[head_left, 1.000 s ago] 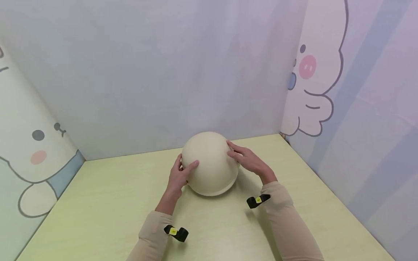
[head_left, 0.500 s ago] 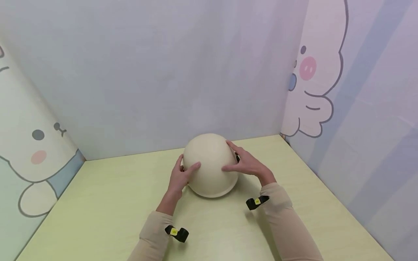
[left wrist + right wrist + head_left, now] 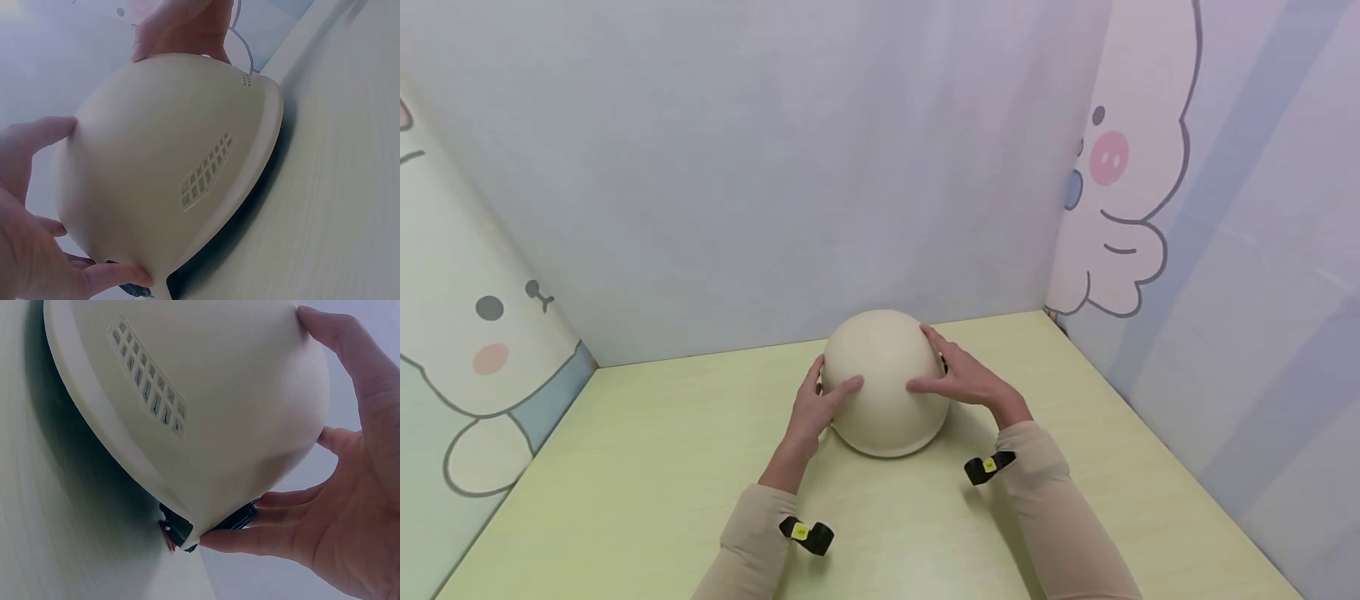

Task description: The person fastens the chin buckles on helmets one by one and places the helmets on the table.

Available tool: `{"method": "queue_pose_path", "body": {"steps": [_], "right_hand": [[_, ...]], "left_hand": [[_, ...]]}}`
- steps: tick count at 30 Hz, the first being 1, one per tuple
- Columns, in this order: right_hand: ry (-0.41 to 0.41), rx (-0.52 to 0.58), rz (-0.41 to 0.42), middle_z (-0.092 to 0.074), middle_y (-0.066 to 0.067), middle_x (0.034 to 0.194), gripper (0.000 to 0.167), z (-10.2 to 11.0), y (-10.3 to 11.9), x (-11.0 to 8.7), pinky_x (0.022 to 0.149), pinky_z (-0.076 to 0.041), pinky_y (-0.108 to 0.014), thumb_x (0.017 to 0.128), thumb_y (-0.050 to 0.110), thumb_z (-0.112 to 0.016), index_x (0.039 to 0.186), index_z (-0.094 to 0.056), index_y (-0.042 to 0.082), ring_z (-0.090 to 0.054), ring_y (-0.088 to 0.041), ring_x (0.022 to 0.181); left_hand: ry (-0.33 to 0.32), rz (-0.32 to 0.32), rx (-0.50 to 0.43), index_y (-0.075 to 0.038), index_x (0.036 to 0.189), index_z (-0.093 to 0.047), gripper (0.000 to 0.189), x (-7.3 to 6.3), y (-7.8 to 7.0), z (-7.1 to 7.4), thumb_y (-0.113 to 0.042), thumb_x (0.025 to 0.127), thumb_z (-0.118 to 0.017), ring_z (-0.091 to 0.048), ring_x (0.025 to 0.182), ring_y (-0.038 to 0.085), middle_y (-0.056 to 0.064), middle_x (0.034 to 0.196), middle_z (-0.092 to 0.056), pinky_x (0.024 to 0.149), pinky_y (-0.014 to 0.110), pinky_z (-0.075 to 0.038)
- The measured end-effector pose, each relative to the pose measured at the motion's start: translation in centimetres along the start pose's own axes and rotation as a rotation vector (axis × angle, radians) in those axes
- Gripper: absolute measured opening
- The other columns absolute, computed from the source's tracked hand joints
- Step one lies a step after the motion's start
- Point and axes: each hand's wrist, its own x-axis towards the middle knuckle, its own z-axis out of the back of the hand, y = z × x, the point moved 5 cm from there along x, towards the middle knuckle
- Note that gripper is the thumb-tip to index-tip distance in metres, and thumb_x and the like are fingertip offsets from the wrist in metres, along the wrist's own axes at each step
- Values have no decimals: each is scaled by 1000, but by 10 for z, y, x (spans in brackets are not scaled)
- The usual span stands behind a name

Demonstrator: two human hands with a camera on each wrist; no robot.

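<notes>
A cream hard hat point(image 3: 886, 382) with slotted vents sits dome-up on the pale green table point(image 3: 625, 467), towards the far side, near the back wall; its rim is tilted, part lifted off the surface. The left hand point(image 3: 815, 407) grasps its left side, thumb on the dome; the right hand point(image 3: 964, 378) clasps the right side, fingers under the rim beside a black strap fitting point(image 3: 178, 532).
</notes>
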Motion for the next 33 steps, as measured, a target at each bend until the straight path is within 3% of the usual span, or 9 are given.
{"method": "queue_pose_path", "body": {"steps": [15, 33], "right_hand": [[40, -5, -15, -15, -1, 165, 110, -3, -4, -3, 114, -30, -53, 83, 56, -76, 162, -7, 23, -24, -26, 148], [63, 6, -30, -18, -5, 165, 112, -3, -3, -3, 113, -31, -54, 82, 55, -76, 162, -6, 22, -26, -27, 147]], "left_hand": [[7, -28, 13, -24, 160, -24, 98, -1, 0, 0, -41, 83, -82, -34, 141, 39, 16, 159, -28, 106, 57, -39], [6, -31, 39, -23, 160, -24, 95, -1, -1, 1, -35, 85, -81, -37, 139, 38, 17, 159, -28, 106, 56, -39]]}}
